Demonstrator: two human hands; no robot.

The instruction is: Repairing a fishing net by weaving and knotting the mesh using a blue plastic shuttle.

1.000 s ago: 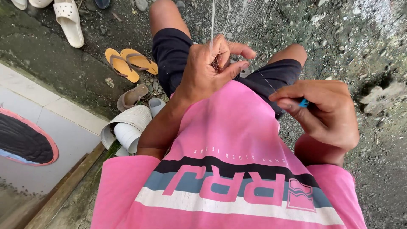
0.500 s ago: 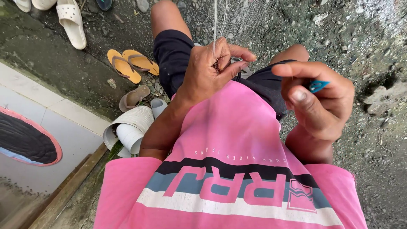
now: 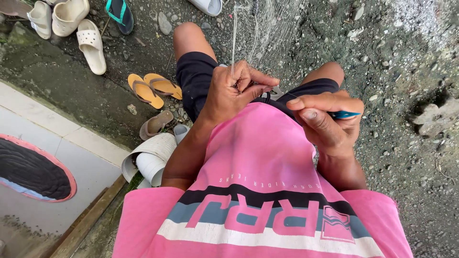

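Left hand (image 3: 232, 93) curled shut, fingers pinched on a bit of thin white fishing net (image 3: 267, 28) right above the lap. Right hand (image 3: 330, 122) closed too, gripping one small blue tool (image 3: 345, 114) between thumb and fingers, only the blue tip poking out. Both hands close together, not touching, over a pink shirt (image 3: 258, 157) and black shorts (image 3: 196, 79). Net stretched up and away from the left hand, across the stony ground (image 3: 406, 57) toward the top edge.

Further out on the left: two orange flip-flops (image 3: 149, 88) side by side, one brown sandal (image 3: 155, 125) just below, two cut white pipe pieces (image 3: 148, 160) near the left elbow. Up in the corner, three cream slippers (image 3: 71, 21) and one dark flip-flop with a green strap (image 3: 119, 14). One more pale shoe (image 3: 206, 5) at the top. One dark oval mat with a pink rim (image 3: 28, 169) on the tiled floor.
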